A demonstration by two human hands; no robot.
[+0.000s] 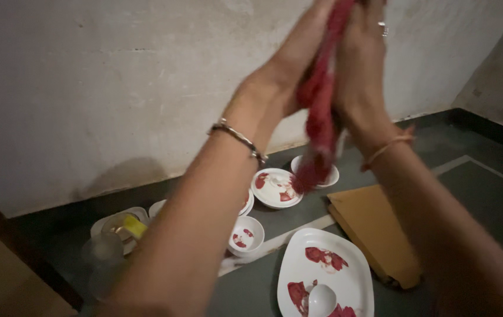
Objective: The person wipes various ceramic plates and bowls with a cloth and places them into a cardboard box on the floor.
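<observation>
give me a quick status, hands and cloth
Left hand and right hand pressed together on red cloth, raised. Dishes on floor below, white oval plate nearest. Nothing between.

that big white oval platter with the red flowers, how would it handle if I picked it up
The platter looks like glazed ceramic, so probably rigid, fairly heavy and breakable. Its glossy surface may be slippery. The white spoon lying on it could slide off if tilted.

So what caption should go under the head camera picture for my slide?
Left hand and right hand press a red cloth between the palms, above white-and-red dishes on a dark floor.
</observation>
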